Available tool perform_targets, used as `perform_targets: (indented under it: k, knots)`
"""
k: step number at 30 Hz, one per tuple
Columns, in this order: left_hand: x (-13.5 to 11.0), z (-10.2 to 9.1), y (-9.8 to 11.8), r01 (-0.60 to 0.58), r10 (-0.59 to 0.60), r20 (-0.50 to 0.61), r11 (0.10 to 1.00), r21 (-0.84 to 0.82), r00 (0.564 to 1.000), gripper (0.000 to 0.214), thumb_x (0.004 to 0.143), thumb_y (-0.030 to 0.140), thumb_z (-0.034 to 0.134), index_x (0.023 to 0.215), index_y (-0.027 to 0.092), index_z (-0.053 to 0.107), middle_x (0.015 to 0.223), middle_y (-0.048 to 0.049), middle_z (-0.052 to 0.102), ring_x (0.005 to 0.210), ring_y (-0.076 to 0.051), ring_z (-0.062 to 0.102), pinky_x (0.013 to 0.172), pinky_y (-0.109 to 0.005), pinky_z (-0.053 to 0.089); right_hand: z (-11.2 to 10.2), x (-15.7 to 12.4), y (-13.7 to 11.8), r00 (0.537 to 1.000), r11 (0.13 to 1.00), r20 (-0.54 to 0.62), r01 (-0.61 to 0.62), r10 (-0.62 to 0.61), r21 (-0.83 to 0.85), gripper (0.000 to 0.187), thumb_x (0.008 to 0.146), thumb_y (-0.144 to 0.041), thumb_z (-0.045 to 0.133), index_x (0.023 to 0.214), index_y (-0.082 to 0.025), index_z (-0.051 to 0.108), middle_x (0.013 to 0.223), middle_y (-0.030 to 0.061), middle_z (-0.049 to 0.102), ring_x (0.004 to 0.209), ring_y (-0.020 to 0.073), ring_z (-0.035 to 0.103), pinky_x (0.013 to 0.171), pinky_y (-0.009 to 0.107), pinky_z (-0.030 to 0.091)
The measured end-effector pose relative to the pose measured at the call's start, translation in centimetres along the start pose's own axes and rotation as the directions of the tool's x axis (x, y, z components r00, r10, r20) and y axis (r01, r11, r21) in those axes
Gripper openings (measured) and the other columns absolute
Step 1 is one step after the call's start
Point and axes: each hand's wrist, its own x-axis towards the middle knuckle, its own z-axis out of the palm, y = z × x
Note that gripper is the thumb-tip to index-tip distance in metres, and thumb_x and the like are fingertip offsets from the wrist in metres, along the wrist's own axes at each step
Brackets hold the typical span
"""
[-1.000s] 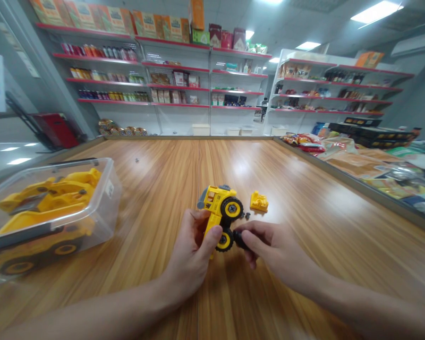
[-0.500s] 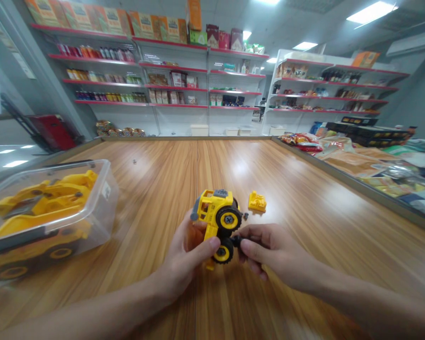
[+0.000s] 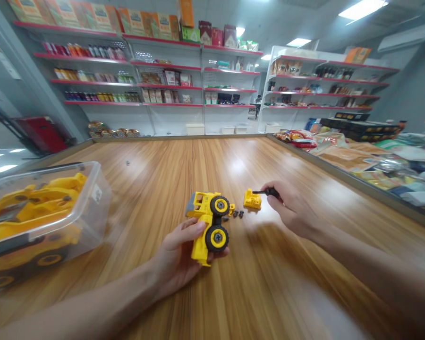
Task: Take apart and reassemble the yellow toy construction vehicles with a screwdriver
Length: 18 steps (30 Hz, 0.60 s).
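My left hand (image 3: 182, 243) is closed round a yellow toy truck (image 3: 206, 219), tilted with its black and yellow wheels facing right. My right hand (image 3: 290, 203) grips a small screwdriver (image 3: 272, 191) with a black handle. Its dark shaft points left, and the tip is at the top of a loose yellow toy part (image 3: 252, 200); I cannot tell whether they touch. Between the truck and that part lie several small dark screws (image 3: 238, 214).
To the left stands a clear plastic box (image 3: 98, 189) holding yellow toy vehicle parts. A tiny dark piece (image 3: 128, 163) lies far back on the wooden table (image 3: 184, 160). Packaged goods (image 3: 343, 151) cover the surface at right, and stocked shelves (image 3: 170, 87) line the back.
My right hand has moved from beside the truck's wheels, right and away from me, to the loose yellow part. The truck has shifted slightly left and turned in my left hand.
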Motion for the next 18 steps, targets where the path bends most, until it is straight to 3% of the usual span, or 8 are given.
perform_targets:
  k: [3,6,10,13,18]
  knots:
    - [-0.1,-0.1,0.0,0.015,-0.016,-0.048,0.999,-0.03,0.999,0.027,0.079,0.024,0.072,0.102,0.011,0.067,0.094,-0.0108,0.072,0.075,-0.019,0.069,0.071,-0.035,0.062,0.4,0.4,2.4,0.999,0.999,0.029,-0.027,0.028,-0.046,0.019,0.087,-0.028,0.058,0.1,-0.016,0.065,0.086,0.0065,0.068,0.076,0.0194,0.061,0.069,0.03,0.044]
    - [-0.1,0.2,0.1,-0.001,-0.001,-0.056,0.999,-0.046,0.998,0.033,0.08,0.021,0.072,0.111,0.013,0.064,0.095,-0.0094,0.073,0.075,-0.02,0.071,0.07,-0.034,0.063,1.2,0.3,3.5,0.995,0.999,0.096,-0.007,0.012,-0.047,0.027,0.084,-0.027,0.061,0.108,-0.017,0.068,0.086,0.0055,0.071,0.072,0.0179,0.063,0.067,0.028,0.045]
    - [0.1,0.4,0.1,-0.019,0.014,-0.056,0.995,-0.102,0.998,0.039,0.085,0.015,0.065,0.123,0.016,0.058,0.102,-0.0104,0.074,0.086,-0.022,0.073,0.079,-0.036,0.062,1.9,0.2,3.7,0.983,0.997,0.176,0.063,-0.055,-0.04,0.029,0.078,-0.016,0.06,0.104,-0.019,0.072,0.092,0.0068,0.072,0.081,0.0194,0.065,0.074,0.029,0.046]
    - [0.3,0.4,0.0,-0.013,0.004,-0.07,0.99,-0.138,0.998,0.047,0.087,0.012,0.061,0.132,0.018,0.053,0.115,-0.0119,0.072,0.101,-0.025,0.071,0.089,-0.04,0.059,1.6,0.3,3.8,0.976,0.994,0.204,0.094,-0.082,-0.051,0.03,0.075,-0.01,0.058,0.099,-0.019,0.073,0.085,0.0062,0.07,0.077,0.0186,0.063,0.07,0.028,0.045]
    - [0.3,0.3,-0.1,-0.027,0.021,-0.05,0.992,-0.121,0.999,0.055,0.085,0.009,0.06,0.138,0.019,0.049,0.121,-0.0123,0.07,0.109,-0.026,0.068,0.098,-0.04,0.054,0.6,0.6,3.8,0.983,0.991,0.169,0.09,-0.073,-0.094,0.029,0.084,-0.01,0.048,0.098,-0.017,0.073,0.082,0.0064,0.066,0.07,0.0163,0.059,0.065,0.027,0.041]
